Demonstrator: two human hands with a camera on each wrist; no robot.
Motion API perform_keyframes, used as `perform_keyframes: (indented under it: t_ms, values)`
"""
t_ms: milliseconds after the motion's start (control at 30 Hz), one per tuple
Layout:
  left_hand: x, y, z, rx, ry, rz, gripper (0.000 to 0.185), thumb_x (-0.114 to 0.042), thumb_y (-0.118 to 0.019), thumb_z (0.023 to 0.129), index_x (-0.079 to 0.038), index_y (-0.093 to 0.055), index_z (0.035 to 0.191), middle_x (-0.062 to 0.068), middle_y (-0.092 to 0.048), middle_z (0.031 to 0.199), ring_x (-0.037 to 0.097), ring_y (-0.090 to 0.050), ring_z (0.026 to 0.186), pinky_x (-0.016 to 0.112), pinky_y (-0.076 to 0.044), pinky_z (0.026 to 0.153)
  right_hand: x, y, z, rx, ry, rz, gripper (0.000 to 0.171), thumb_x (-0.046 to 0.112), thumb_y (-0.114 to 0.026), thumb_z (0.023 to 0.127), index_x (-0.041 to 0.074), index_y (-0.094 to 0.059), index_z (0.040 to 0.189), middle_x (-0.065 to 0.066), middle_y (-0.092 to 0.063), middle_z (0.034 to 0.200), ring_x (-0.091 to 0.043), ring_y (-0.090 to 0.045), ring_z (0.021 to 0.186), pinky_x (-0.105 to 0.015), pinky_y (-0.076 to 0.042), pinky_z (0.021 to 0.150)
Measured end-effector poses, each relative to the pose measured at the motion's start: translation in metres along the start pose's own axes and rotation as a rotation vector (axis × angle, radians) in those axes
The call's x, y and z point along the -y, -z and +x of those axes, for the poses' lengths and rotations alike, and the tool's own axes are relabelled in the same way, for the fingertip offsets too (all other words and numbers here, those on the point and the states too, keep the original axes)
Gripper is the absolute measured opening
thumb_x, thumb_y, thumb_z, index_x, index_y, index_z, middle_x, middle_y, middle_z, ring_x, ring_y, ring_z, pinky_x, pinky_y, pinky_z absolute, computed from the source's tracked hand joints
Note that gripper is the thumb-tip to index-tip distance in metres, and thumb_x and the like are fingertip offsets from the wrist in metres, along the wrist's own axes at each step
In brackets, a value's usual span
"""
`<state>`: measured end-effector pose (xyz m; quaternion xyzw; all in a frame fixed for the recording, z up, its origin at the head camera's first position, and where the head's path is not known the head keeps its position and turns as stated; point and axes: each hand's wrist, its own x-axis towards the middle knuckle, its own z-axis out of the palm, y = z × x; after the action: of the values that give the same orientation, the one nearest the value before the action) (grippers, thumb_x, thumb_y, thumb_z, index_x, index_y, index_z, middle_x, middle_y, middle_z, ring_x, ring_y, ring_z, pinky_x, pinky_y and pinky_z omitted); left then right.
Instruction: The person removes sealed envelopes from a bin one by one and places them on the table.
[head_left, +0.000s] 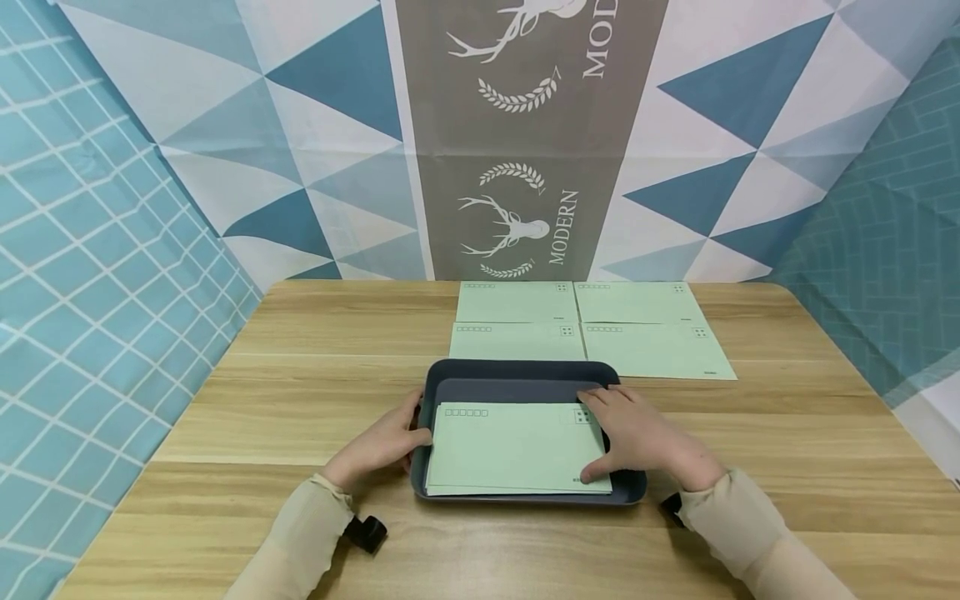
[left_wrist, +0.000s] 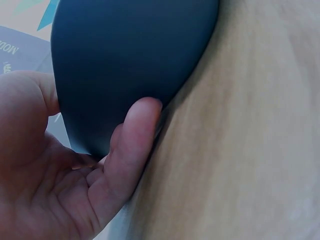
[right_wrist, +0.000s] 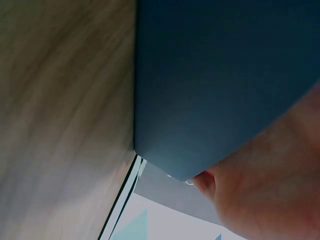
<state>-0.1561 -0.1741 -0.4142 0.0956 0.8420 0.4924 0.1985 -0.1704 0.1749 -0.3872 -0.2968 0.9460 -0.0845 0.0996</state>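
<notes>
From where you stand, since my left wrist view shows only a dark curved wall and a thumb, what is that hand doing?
Observer: The left hand grips the left rim of a dark blue tray on the wooden table.
Operator: Anything in the tray?
Observer: A stack of pale green envelopes lies in it, printed side up.
Operator: And the other hand?
Observer: The right hand lies on the stack's right end, thumb on its near corner.
Operator: More envelopes around?
Observer: Four more envelopes lie flat behind the tray, two by two.
</notes>
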Motion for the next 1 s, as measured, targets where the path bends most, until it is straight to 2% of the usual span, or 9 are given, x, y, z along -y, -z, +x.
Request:
perform_keyframes:
  t_ms: [367,567,867,1000]
  values:
    - [0.0,0.0,0.0,0.001,0.0,0.002,0.074,-0.007,-0.05,0.082,-0.005,-0.01,0.145,0.018,-0.056,0.087,0.018,-0.052,0.046,0.035,-0.049,0.042,0.003,-0.002,0.001,0.013,-0.012,-0.032,0.111,0.065,-0.072,0.055,-0.005,-0.038,0.134,-0.019,-0.041,0.136,-0.035,-0.036,0.126,-0.052,-0.018,0.108]
    - [-0.001,-0.001,0.001,-0.016,0.009,0.007,0.074,-0.007,-0.05,0.082,-0.006,-0.012,0.145,0.019,-0.056,0.094,0.019,-0.052,0.046,0.036,-0.049,0.042,0.002,-0.001,0.002,-0.006,-0.003,-0.046,0.105,0.058,-0.075,0.056,-0.006,-0.04,0.132,-0.019,-0.044,0.132,-0.035,-0.039,0.123,-0.051,-0.022,0.106]
    - [-0.022,0.0,-0.01,-0.003,-0.004,0.002,0.071,-0.001,-0.047,0.082,0.003,-0.012,0.143,0.024,-0.053,0.097,0.019,-0.051,0.048,0.041,-0.05,0.045,0.002,-0.001,0.003,-0.021,-0.018,-0.009,0.097,0.052,-0.077,0.059,-0.005,-0.042,0.13,-0.019,-0.046,0.13,-0.034,-0.04,0.122,-0.051,-0.023,0.106]
    - [-0.014,-0.001,-0.007,-0.009,0.003,0.011,0.071,-0.003,-0.048,0.083,0.0,-0.011,0.144,0.022,-0.054,0.098,0.018,-0.051,0.048,0.038,-0.05,0.044,0.002,-0.002,0.003,-0.032,-0.022,0.012,0.093,0.047,-0.078,0.06,-0.005,-0.042,0.129,-0.019,-0.047,0.129,-0.033,-0.041,0.122,-0.051,-0.022,0.106]
